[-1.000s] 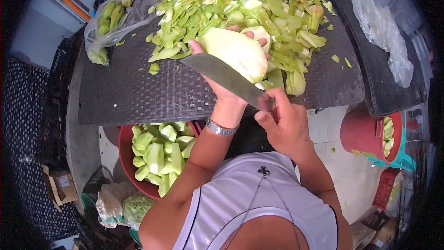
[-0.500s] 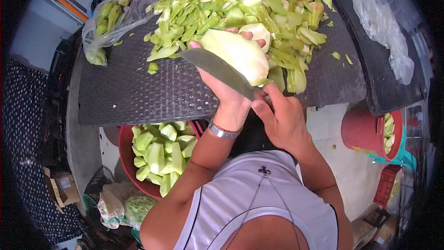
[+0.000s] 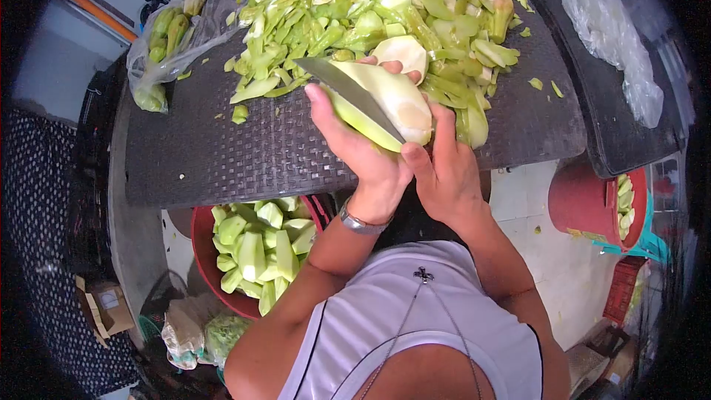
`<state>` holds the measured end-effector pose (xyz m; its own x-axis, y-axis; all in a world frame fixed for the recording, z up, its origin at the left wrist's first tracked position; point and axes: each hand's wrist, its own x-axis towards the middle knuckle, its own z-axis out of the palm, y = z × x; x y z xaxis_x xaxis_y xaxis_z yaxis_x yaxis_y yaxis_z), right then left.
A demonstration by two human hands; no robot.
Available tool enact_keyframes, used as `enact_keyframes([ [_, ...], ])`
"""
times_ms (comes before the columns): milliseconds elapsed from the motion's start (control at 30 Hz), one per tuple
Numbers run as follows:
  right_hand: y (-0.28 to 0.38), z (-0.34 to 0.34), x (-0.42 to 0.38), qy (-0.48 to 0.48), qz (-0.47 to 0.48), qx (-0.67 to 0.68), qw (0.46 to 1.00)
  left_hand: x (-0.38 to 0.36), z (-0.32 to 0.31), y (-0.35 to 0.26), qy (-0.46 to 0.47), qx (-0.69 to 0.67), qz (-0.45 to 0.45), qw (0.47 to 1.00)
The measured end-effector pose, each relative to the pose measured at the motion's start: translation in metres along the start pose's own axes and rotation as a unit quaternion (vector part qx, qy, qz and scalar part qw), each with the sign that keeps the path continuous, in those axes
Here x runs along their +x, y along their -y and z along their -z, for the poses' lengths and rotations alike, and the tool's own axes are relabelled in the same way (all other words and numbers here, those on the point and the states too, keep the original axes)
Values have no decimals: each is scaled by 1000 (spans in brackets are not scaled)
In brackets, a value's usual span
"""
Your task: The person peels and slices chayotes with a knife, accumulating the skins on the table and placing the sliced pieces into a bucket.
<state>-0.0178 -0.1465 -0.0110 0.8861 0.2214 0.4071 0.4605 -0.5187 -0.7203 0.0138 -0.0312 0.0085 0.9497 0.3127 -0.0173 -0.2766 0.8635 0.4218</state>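
From my remote seat I saw a crumpled clear plastic bag (image 3: 613,44) stretched along the black side table (image 3: 622,150), its lower end close to that table's near right corner. Past the left edge of the woven-patterned table (image 3: 259,152) I made out an orange bar (image 3: 100,9). Below its near left corner, an open cardboard box (image 3: 111,305) sat by a white-flecked dark cloth (image 3: 37,200). Below the side table's near edge, I noticed a red crate (image 3: 622,290).
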Motion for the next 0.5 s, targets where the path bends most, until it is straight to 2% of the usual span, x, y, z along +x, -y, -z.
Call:
enact_keyframes([
  [100, 11, 4, 6, -22, -15, 19, 999, -5, 5, 1, 9, 44, -23, 999],
  [167, 2, 0, 10, 14, 57, 26, 998, -11, 3, 5, 11, 100, -70, 992],
  [267, 6, -2, 13, 16, 79, 76, 994, -12, 18, 6, 70, 234, -124, 962],
  [300, 4, -2, 16, 18, 83, 96, 992, -12, 19, 5, 73, 198, -117, 970],
  [400, 10, 7, 18, 56, 42, 120, 990, -9, 20, 3, 99, 231, -141, 958],
  [500, 10, 4, 18, 37, 52, 110, 992, -11, 16, 1, 69, 198, -121, 970],
])
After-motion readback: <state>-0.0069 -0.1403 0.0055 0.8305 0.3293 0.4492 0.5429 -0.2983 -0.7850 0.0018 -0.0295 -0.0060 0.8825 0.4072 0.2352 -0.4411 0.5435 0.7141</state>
